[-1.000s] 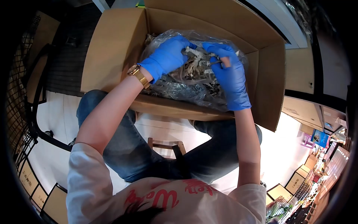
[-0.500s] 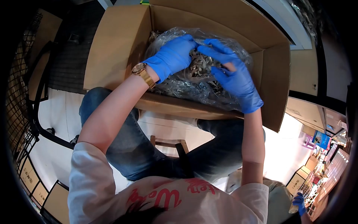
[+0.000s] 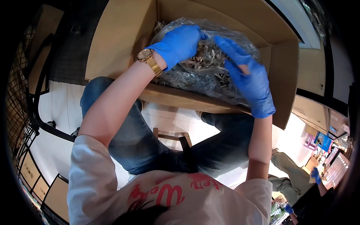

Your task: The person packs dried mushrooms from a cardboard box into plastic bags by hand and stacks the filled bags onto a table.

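Note:
A clear plastic bag [image 3: 187, 80] of dried, greyish-brown curled pieces [image 3: 207, 57] lies inside a large cardboard box [image 3: 176, 96]. My left hand [image 3: 178, 45], in a blue glove, is over the bag's left part with its fingers curled together. Whatever those fingers may hold is hidden. On the right, my gloved right hand [image 3: 249, 80] hovers over the bag's edge with its fingers stretched out and nothing visible in them. A small patch of bare skin shows on that hand. The bag's mouth lies spread between both hands.
My legs [image 3: 135, 131] straddle the near side of the box, above a wooden stool [image 3: 170, 137]. A black wire-mesh cart [image 3: 22, 93] stands at the left. Another person in olive trousers [image 3: 290, 172] and blue gloves is at the lower right, near shelves of goods.
My right hand has moved right, away from my left hand, uncovering more dried pieces. My left hand stays curled over the bag. The other person at the lower right has shifted and shows more fully.

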The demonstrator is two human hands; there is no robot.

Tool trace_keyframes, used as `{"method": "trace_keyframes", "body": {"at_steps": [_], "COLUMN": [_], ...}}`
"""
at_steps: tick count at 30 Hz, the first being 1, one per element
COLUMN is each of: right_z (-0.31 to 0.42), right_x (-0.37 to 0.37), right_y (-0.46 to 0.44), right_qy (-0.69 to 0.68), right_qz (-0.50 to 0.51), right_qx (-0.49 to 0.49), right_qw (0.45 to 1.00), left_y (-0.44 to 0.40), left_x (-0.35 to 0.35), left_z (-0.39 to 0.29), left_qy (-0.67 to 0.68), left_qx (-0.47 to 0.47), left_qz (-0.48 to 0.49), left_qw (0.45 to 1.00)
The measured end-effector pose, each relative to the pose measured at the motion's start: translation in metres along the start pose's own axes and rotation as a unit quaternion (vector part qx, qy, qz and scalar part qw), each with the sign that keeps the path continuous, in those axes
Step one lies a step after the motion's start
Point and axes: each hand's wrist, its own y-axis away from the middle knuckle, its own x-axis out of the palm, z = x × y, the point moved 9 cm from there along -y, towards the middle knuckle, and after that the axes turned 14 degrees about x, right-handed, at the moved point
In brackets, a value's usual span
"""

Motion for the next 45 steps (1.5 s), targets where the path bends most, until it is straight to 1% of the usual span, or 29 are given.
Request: {"method": "trace_keyframes", "body": {"at_steps": [1,3,4,6,8,10,11,13,14,16,17,19,20,22,24,26,28,29,30,32,34,36,38,39,40,41,42,43,45], "right_z": [-0.008,-0.018,-0.016,-0.023,-0.039,-0.068,-0.087,-0.147,-0.158,-0.156,-0.149,-0.135,-0.138,-0.147,-0.142,-0.135,-0.135,-0.126,-0.12,-0.102,-0.101,-0.115,-0.155,-0.163,-0.166,-0.16,-0.154,-0.149,-0.128], "right_x": [0.001,0.01,0.029,0.09,0.146,0.191,0.219,0.287,0.3,0.299,0.294,0.288,0.296,0.324,0.315,0.301,0.283,0.264,0.242,0.191,0.145,0.118,0.088,0.085,0.076,0.067,0.075,0.085,0.139], "right_y": [0.001,0.006,0.01,0.028,0.043,0.051,0.055,0.077,0.082,0.073,0.065,0.06,0.064,0.083,0.082,0.079,0.075,0.072,0.069,0.05,0.041,0.04,0.031,0.035,0.034,0.03,0.029,0.03,0.043], "right_qy": [0.0,-0.084,-0.103,-0.02,0.059,0.052,0.054,0.167,0.171,0.057,0.059,0.119,0.12,0.173,0.166,0.142,0.162,0.179,0.182,0.159,0.147,0.133,0.17,0.172,0.183,0.192,0.151,0.148,0.075], "right_qz": [0.002,0.07,0.138,0.286,0.326,0.266,0.264,0.389,0.389,0.285,0.286,0.389,0.389,0.45,0.45,0.444,0.44,0.445,0.444,0.391,0.383,0.374,0.299,0.297,0.224,0.149,0.171,0.171,0.27], "right_qx": [-0.001,-0.008,-0.008,0.014,-0.011,-0.011,-0.01,0.079,0.079,0.07,0.07,0.078,0.082,0.03,0.033,0.043,0.045,0.042,0.05,0.012,0.036,0.059,0.183,0.185,0.166,0.145,0.121,0.121,0.062], "right_qw": [1.0,0.994,0.985,0.958,0.944,0.963,0.963,0.902,0.902,0.954,0.954,0.91,0.91,0.876,0.877,0.884,0.882,0.876,0.876,0.907,0.911,0.916,0.921,0.921,0.943,0.959,0.966,0.967,0.958], "left_y": [0.0,0.001,0.001,0.002,0.001,0.001,0.0,0.001,0.002,0.002,0.002,0.0,0.0,-0.001,-0.001,0.0,-0.001,-0.001,-0.001,-0.001,-0.002,-0.002,-0.003,-0.003,-0.002,-0.001,-0.002,-0.002,-0.004], "left_x": [-0.003,-0.003,-0.002,-0.003,-0.002,0.004,0.004,0.004,0.006,0.003,0.004,0.004,0.004,0.006,0.004,0.004,0.003,0.003,0.002,0.005,0.005,0.005,0.007,0.005,0.005,0.003,0.004,0.004,0.006], "left_z": [-0.001,0.004,0.008,0.012,0.011,0.01,0.009,0.008,0.009,0.009,0.011,0.011,0.01,0.01,0.007,0.009,0.006,0.005,0.003,0.005,0.005,0.006,0.008,0.006,0.005,0.003,0.004,0.005,0.007], "left_qy": [-0.058,-0.082,-0.104,-0.127,-0.102,-0.104,-0.109,-0.098,-0.086,-0.083,-0.079,-0.072,-0.068,-0.075,-0.081,-0.074,-0.088,-0.099,-0.08,-0.081,-0.081,-0.085,-0.088,-0.089,-0.091,-0.092,-0.087,-0.082,-0.086], "left_qx": [0.008,0.01,-0.002,-0.017,-0.015,-0.003,0.005,0.004,-0.002,-0.009,-0.016,-0.016,-0.014,-0.007,0.0,-0.016,-0.007,-0.007,-0.004,0.003,-0.005,-0.004,-0.003,0.012,0.025,0.026,0.015,0.003,0.013], "left_qz": [0.014,0.014,0.019,0.022,0.021,0.011,0.0,0.008,0.018,0.023,0.029,0.026,0.026,0.028,0.028,0.044,0.043,0.045,0.051,0.05,0.057,0.057,0.057,0.036,0.018,0.022,0.036,0.049,0.043], "left_qw": [0.998,0.997,0.994,0.992,0.994,0.994,0.994,0.995,0.996,0.996,0.996,0.997,0.997,0.997,0.996,0.996,0.995,0.994,0.995,0.995,0.995,0.995,0.995,0.995,0.995,0.995,0.995,0.995,0.995]}}
